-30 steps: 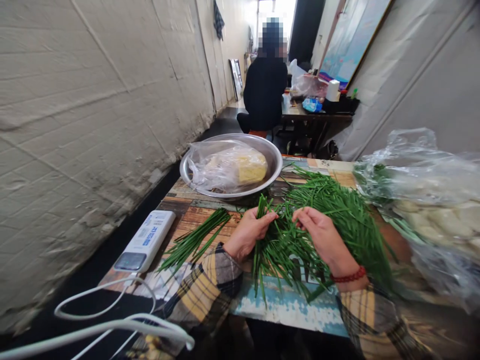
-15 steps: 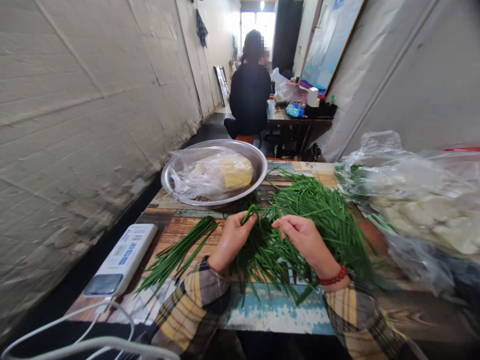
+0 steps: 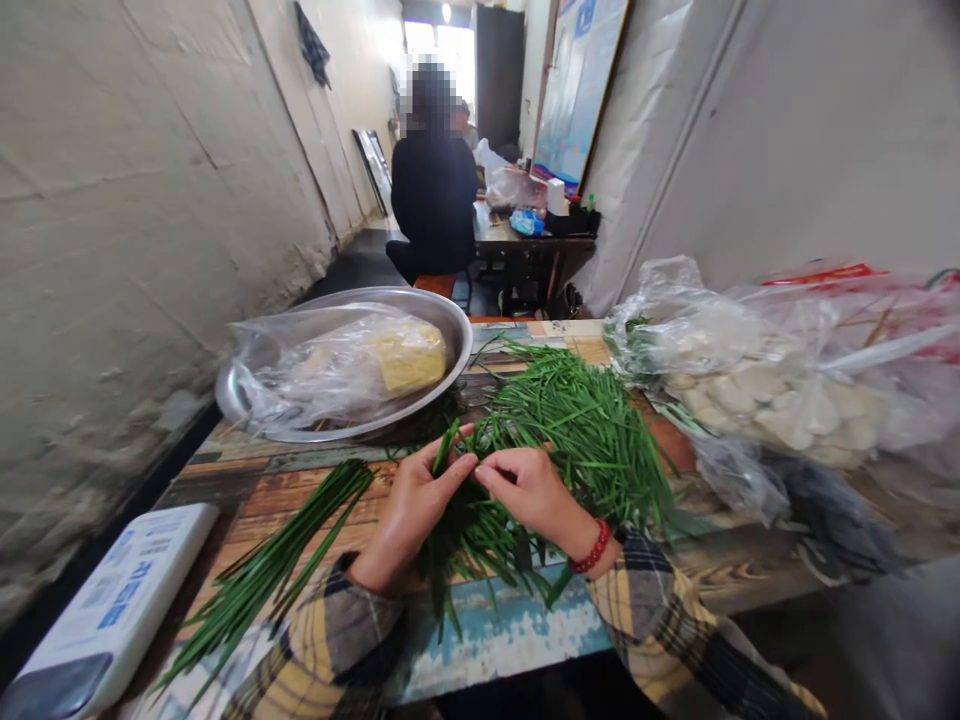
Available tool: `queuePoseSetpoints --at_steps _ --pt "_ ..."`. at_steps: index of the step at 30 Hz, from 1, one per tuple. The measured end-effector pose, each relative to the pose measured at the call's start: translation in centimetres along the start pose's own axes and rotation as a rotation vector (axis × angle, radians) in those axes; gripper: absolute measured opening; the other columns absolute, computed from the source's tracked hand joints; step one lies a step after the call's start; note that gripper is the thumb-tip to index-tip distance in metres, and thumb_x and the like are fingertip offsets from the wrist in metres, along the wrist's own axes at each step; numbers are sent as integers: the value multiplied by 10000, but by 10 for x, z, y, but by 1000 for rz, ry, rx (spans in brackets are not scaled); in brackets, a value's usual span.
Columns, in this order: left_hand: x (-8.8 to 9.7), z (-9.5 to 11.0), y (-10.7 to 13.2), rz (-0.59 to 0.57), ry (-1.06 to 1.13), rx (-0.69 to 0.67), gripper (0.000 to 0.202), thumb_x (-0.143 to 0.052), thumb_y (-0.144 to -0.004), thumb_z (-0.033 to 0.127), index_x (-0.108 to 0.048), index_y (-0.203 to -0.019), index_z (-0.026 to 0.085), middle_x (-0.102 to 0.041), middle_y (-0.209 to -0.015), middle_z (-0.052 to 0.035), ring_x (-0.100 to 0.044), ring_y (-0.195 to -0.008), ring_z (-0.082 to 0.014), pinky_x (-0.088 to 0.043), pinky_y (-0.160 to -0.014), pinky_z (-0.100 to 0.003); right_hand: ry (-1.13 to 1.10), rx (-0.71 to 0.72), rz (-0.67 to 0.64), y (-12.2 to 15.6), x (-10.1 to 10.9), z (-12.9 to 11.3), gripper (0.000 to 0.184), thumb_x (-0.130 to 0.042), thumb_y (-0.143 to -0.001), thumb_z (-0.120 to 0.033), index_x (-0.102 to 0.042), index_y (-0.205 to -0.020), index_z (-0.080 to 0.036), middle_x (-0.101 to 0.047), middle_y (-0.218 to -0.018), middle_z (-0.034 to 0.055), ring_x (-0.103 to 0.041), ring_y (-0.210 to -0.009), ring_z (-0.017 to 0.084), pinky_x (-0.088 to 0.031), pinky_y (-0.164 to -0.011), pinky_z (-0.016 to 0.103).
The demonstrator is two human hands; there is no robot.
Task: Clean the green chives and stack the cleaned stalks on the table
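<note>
Between the two hands, on the head view, I see one chive stalk (image 3: 452, 447) pinched: the left hand (image 3: 409, 510) grips it with thumb and fingers, and the right hand (image 3: 529, 490) nips it just beside. Under and beyond the right hand spreads the loose chive pile (image 3: 592, 420). Left of the left hand lies a small aligned bundle (image 3: 285, 550). I judge little sorted, most of it left.

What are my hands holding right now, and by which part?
A few chive stalks from the loose pile. The left hand pinches them near their upper end; the right hand meets it there with its fingertips, its own grip partly hidden.
</note>
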State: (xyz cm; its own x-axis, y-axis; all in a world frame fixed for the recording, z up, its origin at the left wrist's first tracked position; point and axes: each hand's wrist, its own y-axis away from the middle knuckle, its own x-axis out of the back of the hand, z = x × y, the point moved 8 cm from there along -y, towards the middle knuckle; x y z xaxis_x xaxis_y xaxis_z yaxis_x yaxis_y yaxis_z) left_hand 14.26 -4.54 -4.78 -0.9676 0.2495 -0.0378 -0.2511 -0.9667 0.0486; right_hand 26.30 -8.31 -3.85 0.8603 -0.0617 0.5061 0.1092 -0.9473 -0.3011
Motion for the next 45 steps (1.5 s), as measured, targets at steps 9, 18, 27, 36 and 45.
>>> queuePoseSetpoints --at_steps 9,18,27,36,45 --pt "3 -16 -1 -69 225 160 299 -648 -750 433 -626 -733 135 -296 -474 82 -223 -396 -32 -152 -382 -172 -12 18 3 -2 13 5 228 -495 -875 -287 -697 -807 -206 -678 -716 12 -607 -678 142 -426 -657 244" --pt "11 3 0 -97 389 36 332 -605 -796 385 -504 -604 134 -512 -716 -14 -475 -639 -89 -431 -611 -218 275 -148 277 1 81 54 289 -444 -890 -352 -690 -917 -201 -689 -800 50 -627 -741 189 -456 -695 296" --pt "6 -3 -1 -160 568 163 196 -599 -813 338 -557 -847 150 -407 -606 49 -289 -409 -24 -207 -355 -148 389 21 -112 6 -2 22 267 -460 -888 -211 -650 -1075 -210 -639 -990 99 -603 -917 199 -460 -795 316" --pt "8 -11 -2 -140 568 196 241 -596 -813 378 -542 -831 144 -276 -525 86 -198 -382 -18 -143 -346 -142 340 -149 240 4 85 69 264 -447 -878 -294 -676 -972 -201 -679 -946 71 -622 -846 201 -460 -763 334" --pt "3 -15 -1 -190 540 211 260 -581 -823 393 -533 -841 137 -278 -516 92 -187 -387 -17 -126 -350 -148 843 -160 97 9 77 67 121 -601 -789 -249 -674 -879 -216 -633 -871 73 -559 -843 219 -401 -756 329"
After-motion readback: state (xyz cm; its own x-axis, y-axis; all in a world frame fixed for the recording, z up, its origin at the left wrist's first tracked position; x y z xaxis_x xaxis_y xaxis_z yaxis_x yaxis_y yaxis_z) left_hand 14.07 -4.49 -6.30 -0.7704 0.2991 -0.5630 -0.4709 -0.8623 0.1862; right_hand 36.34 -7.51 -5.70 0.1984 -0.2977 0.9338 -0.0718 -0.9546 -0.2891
